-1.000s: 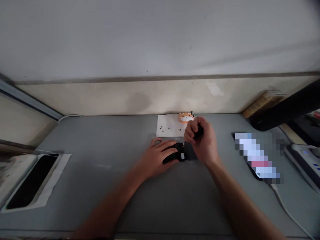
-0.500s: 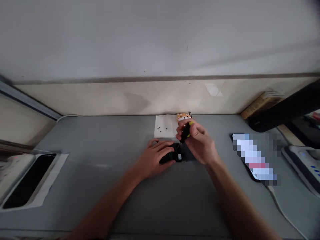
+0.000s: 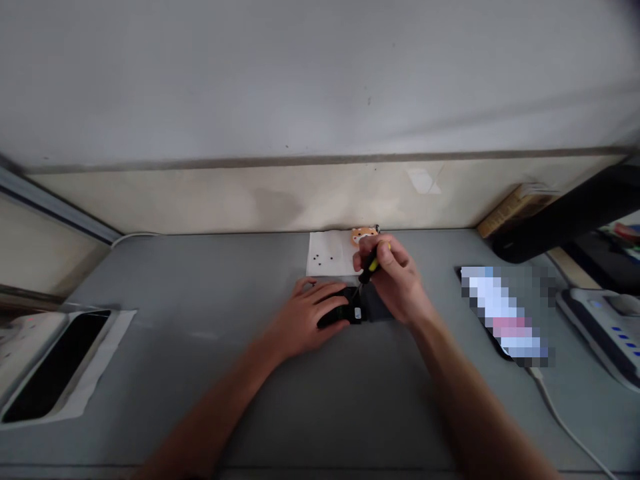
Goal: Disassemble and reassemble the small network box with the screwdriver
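Note:
A small black device [image 3: 357, 314] with a pale sticker lies on the grey table. My left hand [image 3: 313, 312] grips it from the left, fingers over the top and thumb along the near side, hiding much of it. Closed in my right hand [image 3: 397, 280] is a black-and-yellow screwdriver [image 3: 369, 269], tilted with its shaft pointing down at the device. The tip meets the device's upper face; exactly where is too small to make out. Behind the hands, a white sheet of paper [image 3: 333, 250] carries several tiny black pieces. A dark flat piece [image 3: 379, 307] lies just right of the device.
An orange-and-white animal-faced item [image 3: 364, 235] sits by the wall, partly behind my right hand. To the right are a phone [image 3: 500, 320] with a white cable [image 3: 560, 417], a power strip [image 3: 607, 327] and a black cylinder [image 3: 560, 220]. A dark-screened device [image 3: 57, 367] lies at left.
The screwdriver has turned in my right hand, its yellow side and shaft showing more now. My left hand stays on the device. The whole view has shifted slightly.

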The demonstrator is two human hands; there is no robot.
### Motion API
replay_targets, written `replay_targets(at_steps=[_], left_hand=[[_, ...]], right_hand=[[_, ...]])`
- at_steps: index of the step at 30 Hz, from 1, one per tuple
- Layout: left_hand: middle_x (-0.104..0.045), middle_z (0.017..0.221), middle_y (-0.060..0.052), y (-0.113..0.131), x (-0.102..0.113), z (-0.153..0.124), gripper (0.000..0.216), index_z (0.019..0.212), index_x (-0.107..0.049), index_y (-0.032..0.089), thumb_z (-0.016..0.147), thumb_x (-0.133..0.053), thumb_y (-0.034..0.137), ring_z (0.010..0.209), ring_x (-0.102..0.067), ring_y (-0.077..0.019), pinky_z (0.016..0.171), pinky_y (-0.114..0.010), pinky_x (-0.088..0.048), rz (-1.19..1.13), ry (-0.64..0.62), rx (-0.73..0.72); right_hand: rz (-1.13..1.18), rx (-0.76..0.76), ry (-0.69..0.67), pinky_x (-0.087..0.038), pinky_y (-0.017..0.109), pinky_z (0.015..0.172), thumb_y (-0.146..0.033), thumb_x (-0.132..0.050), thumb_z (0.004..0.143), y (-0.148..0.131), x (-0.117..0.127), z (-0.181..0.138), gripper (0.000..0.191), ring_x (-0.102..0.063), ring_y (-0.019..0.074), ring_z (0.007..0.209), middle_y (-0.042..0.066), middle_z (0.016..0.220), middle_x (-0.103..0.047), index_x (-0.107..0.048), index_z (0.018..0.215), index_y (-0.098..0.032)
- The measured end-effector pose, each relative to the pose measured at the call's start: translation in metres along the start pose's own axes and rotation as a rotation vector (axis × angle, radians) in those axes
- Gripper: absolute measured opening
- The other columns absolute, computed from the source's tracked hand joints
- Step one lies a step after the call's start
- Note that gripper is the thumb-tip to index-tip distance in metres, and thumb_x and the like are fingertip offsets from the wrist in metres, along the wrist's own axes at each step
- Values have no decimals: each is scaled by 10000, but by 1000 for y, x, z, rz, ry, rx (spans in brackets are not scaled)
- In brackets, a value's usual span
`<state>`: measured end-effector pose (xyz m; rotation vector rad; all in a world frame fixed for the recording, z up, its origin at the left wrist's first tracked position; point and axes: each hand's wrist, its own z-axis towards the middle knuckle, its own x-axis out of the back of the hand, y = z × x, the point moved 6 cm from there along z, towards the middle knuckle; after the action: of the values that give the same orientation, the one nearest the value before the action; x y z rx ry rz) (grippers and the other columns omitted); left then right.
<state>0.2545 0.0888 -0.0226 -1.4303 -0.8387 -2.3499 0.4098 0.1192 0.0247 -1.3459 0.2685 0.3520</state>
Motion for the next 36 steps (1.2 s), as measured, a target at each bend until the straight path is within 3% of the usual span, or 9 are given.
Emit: replay_targets(at_steps=[3,6,11,13,17,21,26,32,36], left_hand=[[-679,1363,-96,0,0,1,298,1232,-663,246,1053,-527,441,1258,-637,-245,1126,-472,-392,-10,-28,23],[-674,1372,-89,-1,1,2,269,1185,-674,245,1042,-548,435,1253,-640,-247,1128,-476,-391,-17,-45,47],[-681,1363,-97,0,2,2,280,1196,-680,241,1046,-543,434,1252,-645,-251,1123,-481,-398,-14,-19,16],[-681,1365,-96,0,2,1,283,1211,-680,250,1044,-547,437,1255,-643,-250,1127,-478,-398,-8,-14,14],[-681,1367,-90,0,2,1,272,1214,-680,259,1040,-559,430,1242,-652,-249,1128,-485,-398,8,-2,15],[-691,1348,-93,1,3,2,273,1204,-677,250,1045,-548,430,1223,-664,-246,1117,-484,-410,8,5,-1],[-697,1337,-101,1,3,2,276,1182,-676,242,1051,-533,439,1222,-667,-246,1118,-492,-407,7,11,-11],[-685,1361,-94,0,2,1,262,1190,-675,248,1038,-559,428,1248,-652,-250,1121,-489,-408,8,-3,15],[-687,1358,-91,0,2,1,276,1205,-679,255,1045,-546,436,1242,-655,-247,1134,-485,-397,13,-12,11]], right_hand=[[-37,8,44,-417,258,518,-532,-791,804,0,5,-1,460,-531,73,520,-59,783,-576,-434,776,-243],[-86,43,68,-294,237,432,-555,-765,827,0,5,0,491,-381,62,421,-107,581,-428,-383,761,-253],[116,-3,20,-375,266,497,-741,-539,889,2,-3,2,497,-412,103,538,-45,666,-444,-595,882,-248],[158,-26,12,-432,263,569,-658,-644,875,1,-4,1,426,-480,100,616,-24,749,-481,-630,865,-232],[119,-23,28,-470,252,599,-509,-828,774,0,1,-1,444,-588,80,639,-36,857,-544,-484,764,-227],[2,2,59,-295,230,405,-514,-796,811,2,4,-1,530,-380,42,393,-105,634,-415,-342,747,-248],[151,-43,-4,-346,269,473,-668,-511,946,1,-2,1,430,-372,88,488,-51,655,-426,-558,866,-248],[119,-50,18,-480,294,609,-564,-821,748,-1,3,0,467,-581,114,664,-7,886,-563,-496,732,-229],[3,-13,60,-290,242,416,-537,-807,789,3,8,1,523,-395,55,401,-90,643,-462,-373,742,-248]])
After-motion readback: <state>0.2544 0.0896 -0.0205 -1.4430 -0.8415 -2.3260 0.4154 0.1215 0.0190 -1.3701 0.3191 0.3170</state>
